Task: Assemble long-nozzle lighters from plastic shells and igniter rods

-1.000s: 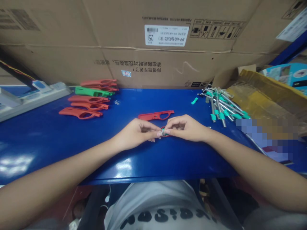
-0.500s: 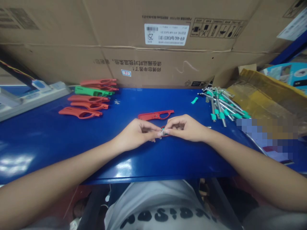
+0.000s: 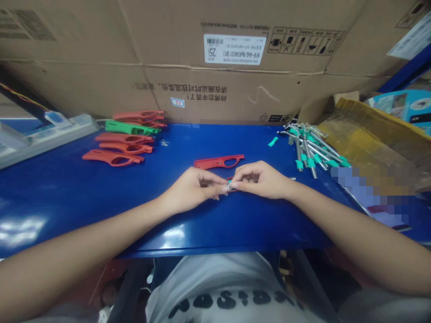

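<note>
My left hand (image 3: 198, 187) and my right hand (image 3: 261, 180) meet fingertip to fingertip above the blue table. Both are closed in a pinch on a small silvery part with green tape (image 3: 230, 183), mostly hidden by the fingers. Beneath them a red plastic shell (image 3: 232, 190) shows only at its edge. Past my right wrist pokes a short silvery tip (image 3: 293, 178); whether it belongs to the pinched part, I cannot tell. Just beyond my hands lies a red lighter-handle half (image 3: 210, 162), inner side up, with a finger loop at its right end.
Several red, orange and green handle shells (image 3: 124, 139) lie at the left, near a white power strip (image 3: 50, 139). Metal tubes with green tape (image 3: 311, 150) are heaped at the right beside a yellow-taped package (image 3: 377, 139). A cardboard sheet (image 3: 175, 49) stands behind the table (image 3: 161, 237).
Both hands stay in the same place, with only a tiny shift of the fingertips at the small part. The view tilts very slightly.
</note>
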A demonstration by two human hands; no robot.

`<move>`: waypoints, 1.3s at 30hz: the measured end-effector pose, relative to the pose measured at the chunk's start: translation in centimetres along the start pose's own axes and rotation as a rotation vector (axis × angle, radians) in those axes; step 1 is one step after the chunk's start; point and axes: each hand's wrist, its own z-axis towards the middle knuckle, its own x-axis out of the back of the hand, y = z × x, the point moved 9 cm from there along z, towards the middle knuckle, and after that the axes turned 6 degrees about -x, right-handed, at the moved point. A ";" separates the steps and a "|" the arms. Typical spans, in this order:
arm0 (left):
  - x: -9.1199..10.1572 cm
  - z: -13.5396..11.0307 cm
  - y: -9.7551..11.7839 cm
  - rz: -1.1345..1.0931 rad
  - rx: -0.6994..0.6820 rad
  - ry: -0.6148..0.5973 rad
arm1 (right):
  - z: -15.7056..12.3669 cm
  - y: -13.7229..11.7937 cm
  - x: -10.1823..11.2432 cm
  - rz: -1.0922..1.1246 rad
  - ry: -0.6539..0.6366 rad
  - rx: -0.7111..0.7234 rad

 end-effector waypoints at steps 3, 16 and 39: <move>0.0 0.0 0.1 0.017 -0.018 0.008 | 0.0 -0.2 -0.1 -0.002 0.001 0.010; 0.8 0.1 0.2 0.020 0.020 0.019 | 0.3 0.8 0.8 0.168 0.032 -0.149; 0.2 -0.1 0.0 0.021 -0.015 0.027 | 0.0 0.3 0.5 0.145 0.097 -0.079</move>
